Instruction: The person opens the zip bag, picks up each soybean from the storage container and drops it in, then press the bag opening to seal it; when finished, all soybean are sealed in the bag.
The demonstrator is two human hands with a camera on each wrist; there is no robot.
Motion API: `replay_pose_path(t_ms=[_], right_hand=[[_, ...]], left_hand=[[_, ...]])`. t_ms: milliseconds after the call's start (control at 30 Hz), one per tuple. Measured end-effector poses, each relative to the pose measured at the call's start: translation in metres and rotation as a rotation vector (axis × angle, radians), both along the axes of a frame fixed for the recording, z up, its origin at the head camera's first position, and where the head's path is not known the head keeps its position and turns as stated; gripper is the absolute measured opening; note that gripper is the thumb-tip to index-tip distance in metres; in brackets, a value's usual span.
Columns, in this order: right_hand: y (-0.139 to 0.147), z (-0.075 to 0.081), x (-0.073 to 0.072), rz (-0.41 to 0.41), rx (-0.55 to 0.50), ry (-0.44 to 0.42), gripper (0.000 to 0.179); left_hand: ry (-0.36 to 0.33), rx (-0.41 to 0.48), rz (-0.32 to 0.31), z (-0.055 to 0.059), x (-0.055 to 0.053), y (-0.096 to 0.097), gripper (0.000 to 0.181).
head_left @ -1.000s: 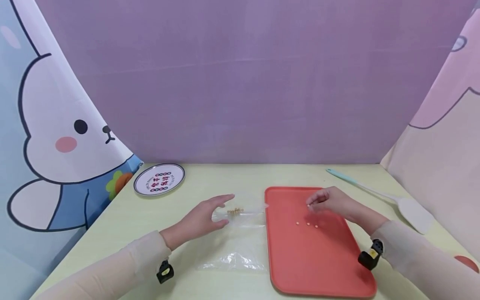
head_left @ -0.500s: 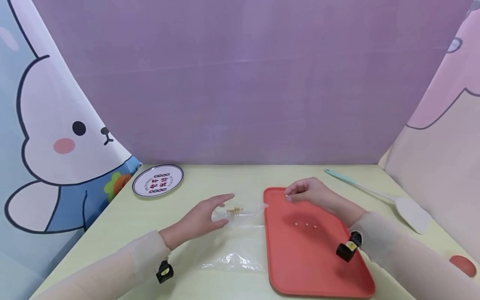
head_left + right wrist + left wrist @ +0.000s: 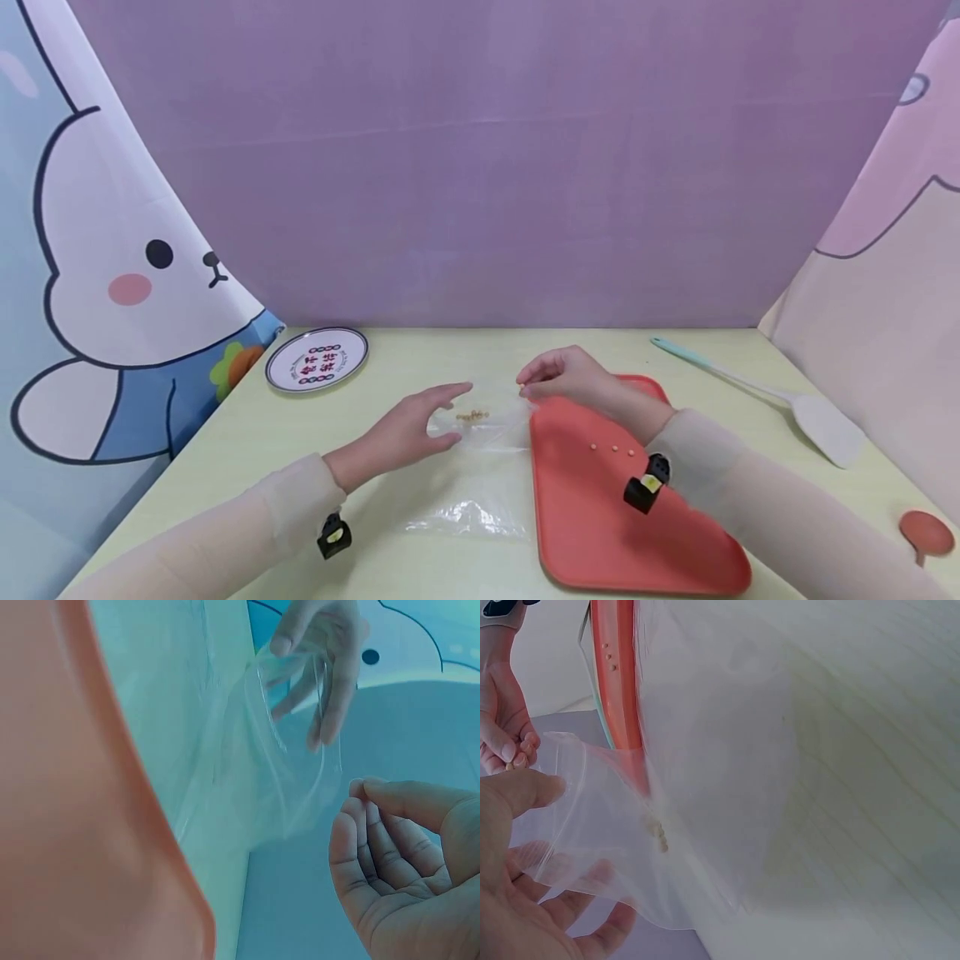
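Observation:
A clear plastic bag (image 3: 467,483) lies on the table with its mouth end raised. My left hand (image 3: 401,429) holds that mouth wide, thumb and fingers spread around its edge. Inside is a small cluster of round tan beans (image 3: 472,416). My right hand (image 3: 573,379) pinches one small tan bean (image 3: 522,389) between thumb and fingertips, just right of the bag's mouth. In the right wrist view the bag (image 3: 281,780) gapes toward the pinching fingertips (image 3: 367,787). Below the right forearm, 3 loose beans (image 3: 615,448) sit on the red tray (image 3: 622,542).
The tray's left edge runs alongside the bag. A white plate (image 3: 318,360) with red lettering stands at the back left. A spatula (image 3: 825,425) with a mint handle lies right of the tray. A red spoon (image 3: 927,532) shows at the right edge.
My right hand has moved left across the tray with the pinched bean, up to the bag's mouth. The left hand and the bag have hardly moved.

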State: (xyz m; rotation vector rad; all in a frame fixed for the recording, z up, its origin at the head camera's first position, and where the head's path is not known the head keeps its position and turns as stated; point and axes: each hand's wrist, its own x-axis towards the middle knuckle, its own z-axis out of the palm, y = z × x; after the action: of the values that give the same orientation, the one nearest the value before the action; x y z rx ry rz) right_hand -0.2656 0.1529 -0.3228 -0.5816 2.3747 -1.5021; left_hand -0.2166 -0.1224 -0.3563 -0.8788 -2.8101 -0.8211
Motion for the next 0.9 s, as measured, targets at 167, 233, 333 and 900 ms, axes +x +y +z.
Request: replay_pose_path(t_ms=[167,233,333,900], right_hand=[[-0.015,0.000,0.001,0.017,-0.018,-0.001,0.020],[-0.017,0.001,0.001,0.019,-0.010,0.005,0.020],[-0.016,0.001,0.000,0.007,0.012,0.028,0.019],[0.053,-0.005,0.005,-0.083,0.116,0.035,0.022]], left_hand=[[-0.003,0.006,-0.004,0.002,0.000,0.001,0.068],[-0.001,0.010,-0.008,0.003,0.000,0.001,0.068],[0.000,0.015,-0.008,0.003,-0.001,0.001,0.068],[-0.008,0.022,-0.010,0.001,-0.001,-0.001,0.070]])
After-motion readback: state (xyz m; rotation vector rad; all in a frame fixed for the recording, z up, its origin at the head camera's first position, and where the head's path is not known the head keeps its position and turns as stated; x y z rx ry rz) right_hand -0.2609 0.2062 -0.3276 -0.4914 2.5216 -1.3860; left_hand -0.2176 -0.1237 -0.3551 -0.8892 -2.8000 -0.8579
